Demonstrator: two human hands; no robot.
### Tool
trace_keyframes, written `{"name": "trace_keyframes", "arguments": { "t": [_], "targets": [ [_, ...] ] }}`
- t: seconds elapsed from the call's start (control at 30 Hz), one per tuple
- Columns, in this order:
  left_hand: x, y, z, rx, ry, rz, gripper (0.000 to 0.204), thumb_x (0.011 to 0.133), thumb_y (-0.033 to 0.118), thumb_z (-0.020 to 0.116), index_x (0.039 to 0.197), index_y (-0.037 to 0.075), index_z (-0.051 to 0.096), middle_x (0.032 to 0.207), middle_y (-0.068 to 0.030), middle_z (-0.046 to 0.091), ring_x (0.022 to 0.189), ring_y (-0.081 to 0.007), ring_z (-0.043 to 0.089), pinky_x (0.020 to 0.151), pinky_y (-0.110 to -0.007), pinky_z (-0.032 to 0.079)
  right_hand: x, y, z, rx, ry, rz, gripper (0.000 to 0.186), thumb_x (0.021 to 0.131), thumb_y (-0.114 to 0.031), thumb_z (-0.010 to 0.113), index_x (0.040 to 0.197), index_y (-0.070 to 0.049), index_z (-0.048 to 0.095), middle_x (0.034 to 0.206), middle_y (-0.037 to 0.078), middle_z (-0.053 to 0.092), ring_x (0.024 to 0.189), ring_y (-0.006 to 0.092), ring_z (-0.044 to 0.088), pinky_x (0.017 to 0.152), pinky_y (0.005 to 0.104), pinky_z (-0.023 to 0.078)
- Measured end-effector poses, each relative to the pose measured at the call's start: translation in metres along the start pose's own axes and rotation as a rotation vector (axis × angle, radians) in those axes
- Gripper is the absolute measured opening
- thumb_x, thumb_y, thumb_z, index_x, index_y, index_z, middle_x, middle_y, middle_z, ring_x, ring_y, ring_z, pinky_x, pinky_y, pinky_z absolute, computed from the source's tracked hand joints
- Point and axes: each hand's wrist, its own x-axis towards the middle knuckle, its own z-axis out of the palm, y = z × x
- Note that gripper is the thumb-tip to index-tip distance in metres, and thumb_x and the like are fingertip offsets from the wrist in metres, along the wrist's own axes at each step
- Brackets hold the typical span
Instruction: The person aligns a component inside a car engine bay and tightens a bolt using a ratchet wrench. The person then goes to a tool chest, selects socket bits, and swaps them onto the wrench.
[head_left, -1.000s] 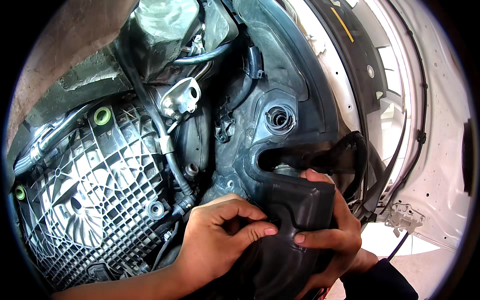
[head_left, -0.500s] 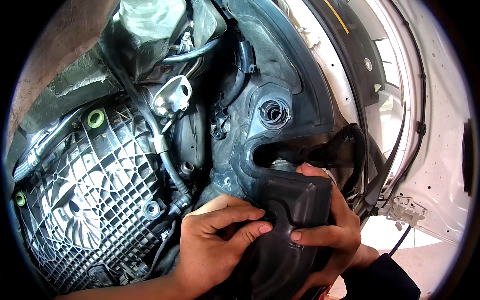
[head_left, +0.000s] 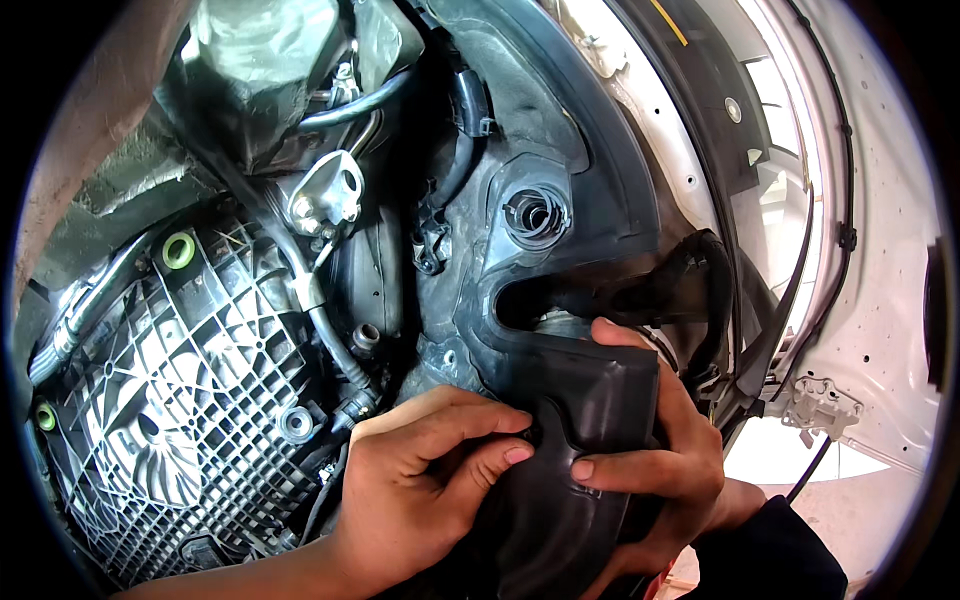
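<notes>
A molded black plastic cover (head_left: 590,400) lies in the lower middle of the head view. My right hand (head_left: 675,440) wraps around its right edge, thumb pressed on the top face and a fingertip showing past its upper corner. My left hand (head_left: 415,490) is closed in a pinch at the cover's left side. Thumb and forefinger meet beside a small dark spot on the cover; whatever they pinch is too small and hidden to name. Just above, the cover has a curved notch (head_left: 545,305) with a dark gap inside it.
At left lies a ribbed engine part (head_left: 150,430) with a green ring (head_left: 179,251) on it. A dark hose (head_left: 290,255) and a metal bracket (head_left: 328,195) stand between it and the cover. A round port (head_left: 537,217) sits above the notch. A white body panel (head_left: 880,250) rises at right.
The engine bay has shifted slightly left in view. Both hands keep nearly the same hold on the cover; the left fingertips have moved only a little.
</notes>
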Motion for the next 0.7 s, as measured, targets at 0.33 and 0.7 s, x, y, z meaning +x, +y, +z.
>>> {"name": "trace_keyframes", "arguments": {
  "t": [0.33, 0.7],
  "targets": [
    [-0.001, -0.009, -0.002, 0.076, 0.056, 0.094, 0.013, 0.082, 0.003, 0.074, 0.092, -0.002, 0.069, 0.088, -0.0101, 0.067, 0.078, -0.0169, 0.065, 0.070, -0.025, 0.050, 0.005, -0.006, 0.005, -0.045, 0.009, -0.002, 0.077, 0.054, -0.039, 0.094, 0.117, -0.013, 0.058, 0.139, 0.043, 0.031, 0.117, 0.0550, 0.052, 0.096, 0.0523, 0.046],
    [0.002, -0.004, -0.007, 0.250, -0.012, 0.246, 0.014, 0.078, 0.005, 0.077, 0.090, 0.002, 0.070, 0.086, -0.0111, 0.068, 0.071, -0.0190, 0.067, 0.060, -0.028, 0.053, -0.011, 0.000, 0.013, 0.149, 0.008, 0.075, 0.131, 0.054, -0.031, 0.096, 0.149, -0.005, 0.010, 0.149, 0.034, 0.020, 0.129, 0.0430, 0.043, 0.106, 0.0520, 0.038]
  ]
}}
